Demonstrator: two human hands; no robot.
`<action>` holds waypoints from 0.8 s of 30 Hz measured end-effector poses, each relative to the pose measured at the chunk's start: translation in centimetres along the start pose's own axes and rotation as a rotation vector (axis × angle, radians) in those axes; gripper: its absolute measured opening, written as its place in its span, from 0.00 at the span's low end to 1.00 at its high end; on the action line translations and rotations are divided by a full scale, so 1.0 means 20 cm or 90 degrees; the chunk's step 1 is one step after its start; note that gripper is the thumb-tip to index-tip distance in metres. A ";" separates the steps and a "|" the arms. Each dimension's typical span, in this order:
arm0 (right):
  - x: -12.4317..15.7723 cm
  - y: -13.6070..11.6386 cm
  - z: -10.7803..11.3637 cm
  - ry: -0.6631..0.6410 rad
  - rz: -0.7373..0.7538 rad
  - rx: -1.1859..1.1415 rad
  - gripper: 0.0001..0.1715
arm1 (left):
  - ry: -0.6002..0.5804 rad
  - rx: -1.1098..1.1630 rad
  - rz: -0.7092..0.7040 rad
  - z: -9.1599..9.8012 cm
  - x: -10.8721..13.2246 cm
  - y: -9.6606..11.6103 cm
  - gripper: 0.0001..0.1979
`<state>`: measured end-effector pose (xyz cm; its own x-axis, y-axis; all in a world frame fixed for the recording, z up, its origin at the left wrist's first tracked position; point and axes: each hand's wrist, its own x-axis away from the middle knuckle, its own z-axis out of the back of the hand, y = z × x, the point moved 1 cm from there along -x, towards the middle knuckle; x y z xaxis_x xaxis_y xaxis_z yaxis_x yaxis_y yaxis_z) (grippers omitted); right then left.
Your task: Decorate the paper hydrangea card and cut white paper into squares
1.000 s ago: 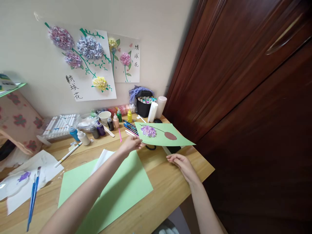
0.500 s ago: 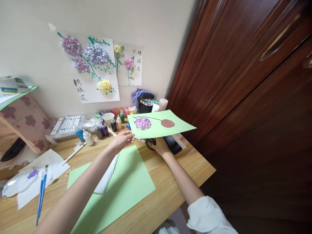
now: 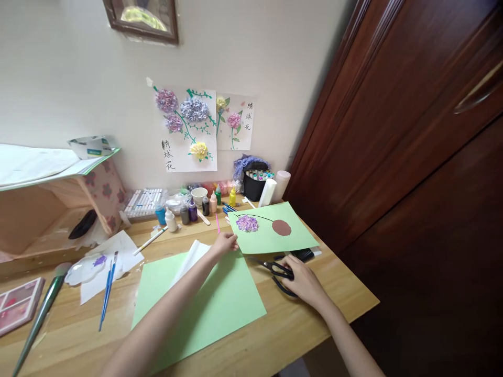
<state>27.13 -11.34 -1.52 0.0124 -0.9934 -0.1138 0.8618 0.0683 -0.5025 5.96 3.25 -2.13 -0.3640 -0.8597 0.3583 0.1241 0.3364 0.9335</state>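
My left hand [image 3: 225, 244] pinches the near left corner of a small green card [image 3: 275, 238] that bears a purple paper flower [image 3: 247, 223], a thin dark stem and a brown oval [image 3: 281, 228]. The card lies low over the far right of the wooden desk [image 3: 338, 293]. My right hand [image 3: 304, 283] rests on black scissors [image 3: 277, 270] just in front of the card, its fingers curled over the handles. A larger green sheet [image 3: 204, 303] lies flat beneath my left forearm, with white paper [image 3: 192, 259] on its far edge.
Paint bottles [image 3: 188, 212], a white cup [image 3: 199, 195], a marker tray [image 3: 143, 203] and a black pen holder [image 3: 254, 184] line the wall under flower pictures [image 3: 188, 128]. Brushes [image 3: 107, 290], a palette [image 3: 84, 268] and a wooden shelf [image 3: 51, 209] sit left. A dark wardrobe [image 3: 412, 157] stands right.
The card has come down from the air to just above the desk. My right hand left the card's underside and now lies on the scissors. The view pulled back and shifted left.
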 end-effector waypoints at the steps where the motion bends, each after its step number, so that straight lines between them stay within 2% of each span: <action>1: 0.03 0.00 0.01 0.002 0.004 -0.040 0.08 | 0.025 -0.041 -0.016 0.01 0.03 -0.01 0.10; 4: 0.04 -0.07 -0.02 0.003 0.017 -0.210 0.04 | 0.140 -0.168 -0.098 0.14 0.20 -0.05 0.11; 7: -0.03 -0.21 -0.11 -0.035 -0.023 -0.472 0.08 | 0.277 -0.286 -0.171 0.31 0.45 -0.14 0.20; 8: -0.07 -0.28 -0.15 -0.061 -0.052 -0.562 0.11 | 0.342 -0.445 -0.187 0.36 0.53 -0.17 0.21; 10: -0.16 -0.41 -0.25 -0.116 -0.110 -0.730 0.15 | 0.407 -0.647 -0.165 0.43 0.63 -0.25 0.23; 12: -0.25 -0.53 -0.34 -0.176 -0.131 -0.805 0.19 | 0.431 -0.710 -0.154 0.47 0.67 -0.31 0.24; 14: -0.33 -0.63 -0.42 -0.187 -0.141 -0.806 0.18 | 0.417 -0.656 -0.162 0.49 0.66 -0.34 0.21; 18: -0.40 -0.71 -0.53 -0.133 -0.164 -0.772 0.17 | 0.370 -0.384 -0.218 0.53 0.61 -0.35 0.11; 20: -0.41 -0.72 -0.56 -0.096 -0.174 -0.755 0.19 | 0.354 -0.305 -0.251 0.55 0.60 -0.35 0.12; 24: -0.39 -0.73 -0.59 -0.059 -0.178 -0.747 0.23 | 0.337 -0.252 -0.271 0.57 0.60 -0.34 0.19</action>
<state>8.46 -3.54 -3.30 -0.0223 -0.9868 0.1605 -0.1425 -0.1557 -0.9775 -9.83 -5.02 -4.32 0.0223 -0.9861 -0.1644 0.4289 -0.1391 0.8926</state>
